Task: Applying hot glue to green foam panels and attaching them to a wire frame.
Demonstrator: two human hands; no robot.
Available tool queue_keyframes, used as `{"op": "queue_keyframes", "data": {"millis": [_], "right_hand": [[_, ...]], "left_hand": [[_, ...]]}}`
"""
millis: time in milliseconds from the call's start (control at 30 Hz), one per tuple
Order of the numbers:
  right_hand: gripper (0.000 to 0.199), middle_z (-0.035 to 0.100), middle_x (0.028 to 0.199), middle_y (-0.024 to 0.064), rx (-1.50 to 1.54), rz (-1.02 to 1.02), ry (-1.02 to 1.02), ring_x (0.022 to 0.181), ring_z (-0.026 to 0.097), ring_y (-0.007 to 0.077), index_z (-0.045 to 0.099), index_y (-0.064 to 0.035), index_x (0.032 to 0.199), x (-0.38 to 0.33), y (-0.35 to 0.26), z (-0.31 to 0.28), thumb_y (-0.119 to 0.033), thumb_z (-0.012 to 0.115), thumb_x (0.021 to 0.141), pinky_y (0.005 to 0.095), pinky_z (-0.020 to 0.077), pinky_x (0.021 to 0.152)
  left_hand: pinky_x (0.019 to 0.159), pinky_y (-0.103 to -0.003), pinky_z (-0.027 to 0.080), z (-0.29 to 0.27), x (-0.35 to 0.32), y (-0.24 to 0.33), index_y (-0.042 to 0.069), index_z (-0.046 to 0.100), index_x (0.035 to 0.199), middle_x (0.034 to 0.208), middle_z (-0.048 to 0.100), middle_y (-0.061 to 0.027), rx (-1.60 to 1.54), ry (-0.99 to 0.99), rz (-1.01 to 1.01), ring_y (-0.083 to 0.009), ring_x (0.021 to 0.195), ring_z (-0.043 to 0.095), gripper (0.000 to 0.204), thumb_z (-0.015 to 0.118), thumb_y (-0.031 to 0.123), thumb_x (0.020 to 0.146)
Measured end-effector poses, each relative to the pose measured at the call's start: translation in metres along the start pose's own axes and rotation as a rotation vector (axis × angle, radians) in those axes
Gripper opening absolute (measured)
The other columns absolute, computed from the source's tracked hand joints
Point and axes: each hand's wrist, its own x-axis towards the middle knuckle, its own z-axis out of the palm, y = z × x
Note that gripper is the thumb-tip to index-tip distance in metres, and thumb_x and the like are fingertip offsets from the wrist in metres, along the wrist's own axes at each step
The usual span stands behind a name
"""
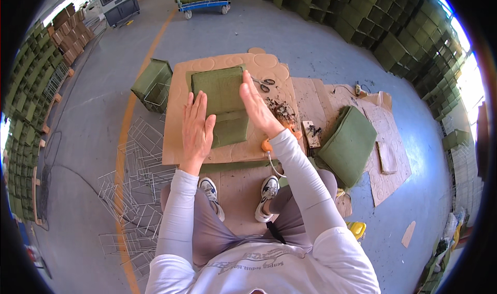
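A green fabric box [220,94] lies on the cardboard-topped work surface [176,144] in front of me, with a green flap reaching toward me. Along its left edge, my left hand [198,128] is stretched out flat, thumb apart. My right hand [254,105] stands on edge at the right side, its fingers straight. Neither hand grips anything; whether the palms press on the fabric I cannot tell. Black-handled scissors [265,84] lie just beyond my right fingers. Close to my right wrist are dark scraps [280,109] and an orange tool [266,145] with a white cord.
Folded green fabric sheets [349,146] are stacked on cardboard at the right. Wire frames [142,170] pile up on the floor at left, below an upright green box [154,84]. A blue cart [204,4] stands ahead. Green boxes [373,19] are stacked high along the right.
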Motion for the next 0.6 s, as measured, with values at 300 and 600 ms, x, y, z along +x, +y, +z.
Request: {"op": "queue_keyframes", "data": {"millis": [300,600], "right_hand": [[0.078,0.014,0.150,0.0182,-0.006,-0.057,0.276,0.139,0.013,0.0289,0.018,0.0024,0.142,0.045,-0.024,-0.032,-0.058,0.024,0.093,0.0376,0.0120,0.112],[0.073,0.017,0.148,0.0212,-0.343,0.017,0.031,0.138,0.014,0.0316,0.025,0.0014,0.140,0.062,-0.020,-0.025,-0.055,0.025,0.094,0.0416,0.0129,0.111]], "left_hand": [[0.111,-0.044,0.016,-0.002,0.000,0.001,-0.001,0.033,0.137,0.142,0.034,-0.0151,-0.040,0.003,0.007,-0.0313,0.136,0.021,0.067,0.024,0.050,0.096],[0.111,-0.040,0.017,-0.034,0.029,-0.006,-0.001,0.042,0.132,0.140,0.038,-0.0151,-0.159,-0.118,-0.114,-0.0293,0.135,0.025,0.065,0.023,0.049,0.096]]}}
